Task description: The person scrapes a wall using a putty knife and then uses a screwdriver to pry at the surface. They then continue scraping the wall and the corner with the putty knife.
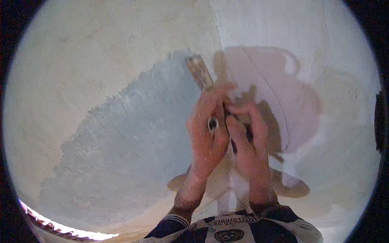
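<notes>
My left hand (208, 131) is closed around a flat, stained scraper-like tool (198, 71). Its broad end points up and left against the wall, and what looks like a round, dark-centred handle end shows by the palm. Close beside it, my right hand (249, 137) has its fingers curled in, the two hands nearly touching. Something dark shows between its thumb and fingers, too hidden to name. Behind the hands, the wall (142, 32) carries a large blue-grey patch (133, 133) with a ragged, streaky edge.
A corner line runs down the wall, and thin cracks cross the paler right side. Shadows of my head and hands fall on that side (279, 73). A bright gap shows at the lower left, and a dark object (379, 121) stands at the right edge.
</notes>
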